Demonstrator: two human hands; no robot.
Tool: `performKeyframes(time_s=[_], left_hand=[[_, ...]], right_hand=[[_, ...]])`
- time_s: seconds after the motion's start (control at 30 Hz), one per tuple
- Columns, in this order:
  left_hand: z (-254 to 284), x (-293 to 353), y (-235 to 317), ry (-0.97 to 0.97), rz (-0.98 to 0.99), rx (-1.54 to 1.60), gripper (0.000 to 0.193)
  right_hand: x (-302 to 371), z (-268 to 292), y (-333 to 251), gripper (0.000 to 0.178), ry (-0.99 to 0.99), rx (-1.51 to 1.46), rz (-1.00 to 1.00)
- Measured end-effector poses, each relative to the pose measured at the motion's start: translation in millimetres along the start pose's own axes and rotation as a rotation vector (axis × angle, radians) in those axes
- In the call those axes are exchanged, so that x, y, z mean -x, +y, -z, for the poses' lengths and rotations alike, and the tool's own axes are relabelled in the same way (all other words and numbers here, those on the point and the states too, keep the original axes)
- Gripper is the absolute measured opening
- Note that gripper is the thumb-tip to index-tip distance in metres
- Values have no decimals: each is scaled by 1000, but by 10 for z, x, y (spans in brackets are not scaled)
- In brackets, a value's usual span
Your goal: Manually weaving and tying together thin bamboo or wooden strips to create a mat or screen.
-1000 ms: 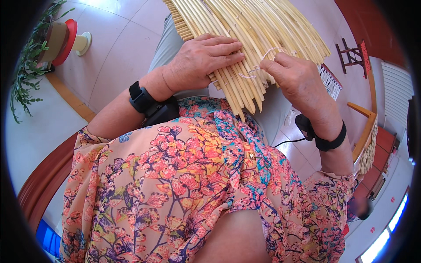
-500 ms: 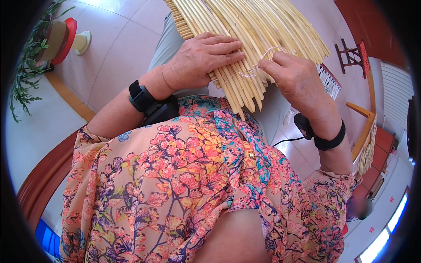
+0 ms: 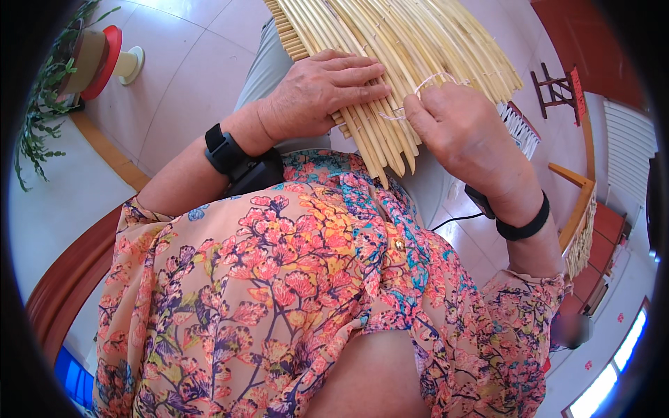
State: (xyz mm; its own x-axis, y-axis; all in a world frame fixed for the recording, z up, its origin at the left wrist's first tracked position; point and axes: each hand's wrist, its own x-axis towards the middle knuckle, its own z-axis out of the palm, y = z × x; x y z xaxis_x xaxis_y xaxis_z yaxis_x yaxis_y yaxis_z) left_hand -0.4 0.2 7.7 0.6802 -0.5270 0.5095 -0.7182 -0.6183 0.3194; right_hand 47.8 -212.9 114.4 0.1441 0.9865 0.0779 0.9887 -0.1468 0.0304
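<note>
Left hand: open, laid palm down with the fingers straight and close together, pressing on the pale yellow sticks. These are fastened side by side; they lie over the lap, under the left hand, and spread beyond both hands.

Right hand: closed in a pinch at the near edge of the sticks, thumb against bent forefinger, apparently gripping a needle. A white thread loops just beyond its knuckles; a short length also shows between the two hands.

Differences from half a second ago: the right hand has turned slightly, knuckles more toward me, and moved a little nearer the left. The needle showed at its fingertips then; the hand now masks it. The left hand is practically unchanged.

Not verifiable: left thumb, out of sight; right fingertips, covered; far end of the sticks, cut off.
</note>
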Motion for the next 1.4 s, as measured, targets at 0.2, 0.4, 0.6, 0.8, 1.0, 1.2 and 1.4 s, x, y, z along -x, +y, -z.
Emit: performKeyframes(time_s=[0.2, 0.4, 0.6, 0.8, 1.0, 1.2, 1.4], left_hand=[[50, -27, -58, 39, -75, -68, 51], [584, -333, -227, 72, -173, -109, 42], [1314, -1184, -452, 4, -256, 146, 30], [1776, -1648, -394, 12, -374, 398, 17], [1709, -1993, -489, -75, -395, 710, 20], [1510, -2040, -430, -301, -288, 1013, 52], [1393, -2055, -437, -273, -270, 1037, 50]], right_hand=[[-96, 49, 80, 23, -15, 23, 65], [-261, 316, 342, 21, 90, -15, -20], [-362, 876, 730, 23, 266, -288, -254], [-143, 1110, 828, 18, 554, -878, -360], [29, 1140, 873, 24, 644, -527, -359], [84, 1099, 776, 23, 666, -507, -214], [333, 1004, 750, 19, 649, -478, -328]])
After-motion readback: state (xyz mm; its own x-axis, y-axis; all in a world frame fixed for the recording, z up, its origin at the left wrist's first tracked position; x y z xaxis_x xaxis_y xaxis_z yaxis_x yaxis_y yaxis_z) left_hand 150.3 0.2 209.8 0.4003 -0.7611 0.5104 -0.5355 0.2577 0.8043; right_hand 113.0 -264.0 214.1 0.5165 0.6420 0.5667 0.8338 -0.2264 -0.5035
